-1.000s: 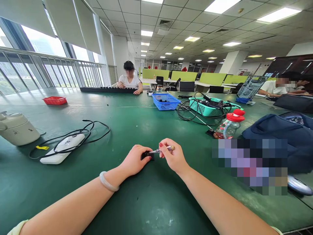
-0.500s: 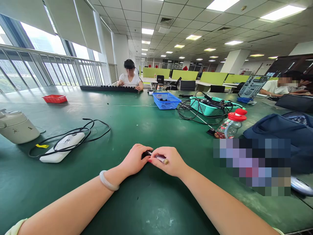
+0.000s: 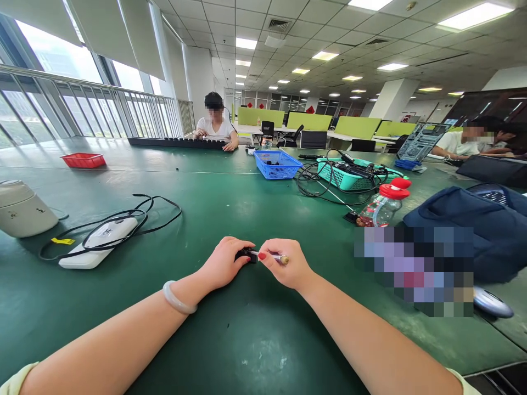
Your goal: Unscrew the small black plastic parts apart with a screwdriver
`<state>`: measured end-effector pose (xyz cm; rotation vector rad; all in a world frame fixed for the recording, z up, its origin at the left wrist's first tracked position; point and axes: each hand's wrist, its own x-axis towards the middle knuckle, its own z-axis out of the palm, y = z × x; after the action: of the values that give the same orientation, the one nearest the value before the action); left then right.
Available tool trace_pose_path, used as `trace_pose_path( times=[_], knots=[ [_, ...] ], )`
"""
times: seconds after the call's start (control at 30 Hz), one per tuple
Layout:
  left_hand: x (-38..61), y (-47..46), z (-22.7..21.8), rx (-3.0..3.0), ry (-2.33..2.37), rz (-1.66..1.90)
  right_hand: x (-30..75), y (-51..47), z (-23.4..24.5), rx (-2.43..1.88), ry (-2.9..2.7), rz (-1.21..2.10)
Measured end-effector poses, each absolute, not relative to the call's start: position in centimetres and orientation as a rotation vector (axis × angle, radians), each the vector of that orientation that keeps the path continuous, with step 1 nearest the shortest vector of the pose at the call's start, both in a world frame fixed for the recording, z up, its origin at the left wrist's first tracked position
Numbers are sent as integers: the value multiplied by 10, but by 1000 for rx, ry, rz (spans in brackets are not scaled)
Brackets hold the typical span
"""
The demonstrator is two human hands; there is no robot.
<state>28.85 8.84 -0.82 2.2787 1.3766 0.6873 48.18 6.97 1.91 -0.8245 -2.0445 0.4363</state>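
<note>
My left hand point(image 3: 224, 262) is curled over a small black part point(image 3: 244, 254) and pins it to the green table point(image 3: 230, 340). My right hand point(image 3: 286, 266) pinches a small screwdriver point(image 3: 272, 255) with a metal shaft and a tan end. The shaft's tip rests against the black part. Both hands meet at the middle of the table, close to me. A pale bangle sits on my left wrist.
A white device point(image 3: 97, 241) wrapped in black cable lies to the left, beside a beige kettle point(image 3: 22, 208). A red-capped bottle point(image 3: 381, 207), a dark blue bag point(image 3: 465, 230), blue point(image 3: 276, 164), teal point(image 3: 349, 175) and red baskets point(image 3: 83, 159) stand farther off. Other people sit at the far edges.
My right hand dropped from a raised grip and brought the screwdriver down flat against the black part. My left hand stayed on the part. The camera shifted slightly.
</note>
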Motion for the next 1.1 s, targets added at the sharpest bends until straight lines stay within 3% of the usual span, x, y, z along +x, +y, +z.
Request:
trace_pose_path(
  times=[0.33,0.7,1.1],
  knots=[
    [288,88,-8,2307,1351,687,481,66,21,-820,-2013,508],
    [288,89,-9,2306,1349,667,476,65,18,-739,-2100,374],
    [289,92,-14,2271,1403,671,460,56,10,-609,-2333,-137]
  ],
)
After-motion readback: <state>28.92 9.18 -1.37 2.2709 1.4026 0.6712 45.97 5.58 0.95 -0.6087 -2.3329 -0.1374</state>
